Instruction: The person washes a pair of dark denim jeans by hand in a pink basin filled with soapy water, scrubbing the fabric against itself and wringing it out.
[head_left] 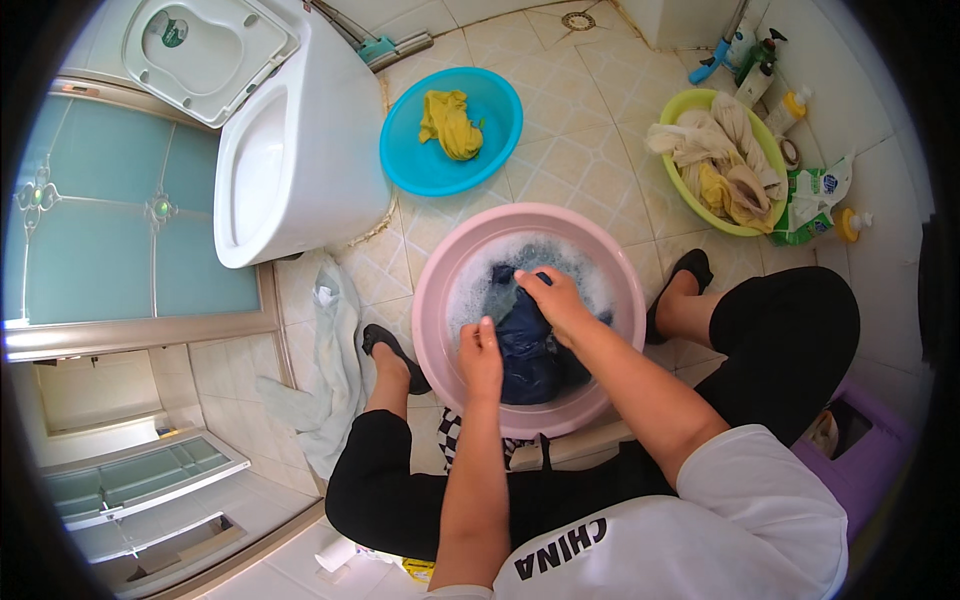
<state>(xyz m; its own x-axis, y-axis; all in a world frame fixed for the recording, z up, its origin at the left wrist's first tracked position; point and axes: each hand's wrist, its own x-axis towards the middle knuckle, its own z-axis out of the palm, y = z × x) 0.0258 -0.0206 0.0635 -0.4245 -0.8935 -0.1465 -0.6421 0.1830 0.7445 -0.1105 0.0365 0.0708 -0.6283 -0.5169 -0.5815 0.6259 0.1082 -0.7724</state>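
A navy-blue wet garment (527, 345) lies bunched in sudsy water inside a pink basin (432, 330) between my feet. My right hand (556, 302) is closed on the garment's upper part, thumb and fingers pinching the cloth. To its left, my left hand (481, 360) hovers beside the garment's left edge, over the suds. Its thumb and fingers are loosely bent and apart, with no cloth visible between them. White foam (470, 285) rings the garment, and some of the dark cloth is under the water.
Beyond the pink basin stands a blue basin (400, 165) holding a yellow cloth (452, 125). A green-yellow basin (685, 185) of light clothes is at the right, near bottles (788, 110) along the wall. A toilet (330, 150) and a pale wet garment (335, 370) are at left.
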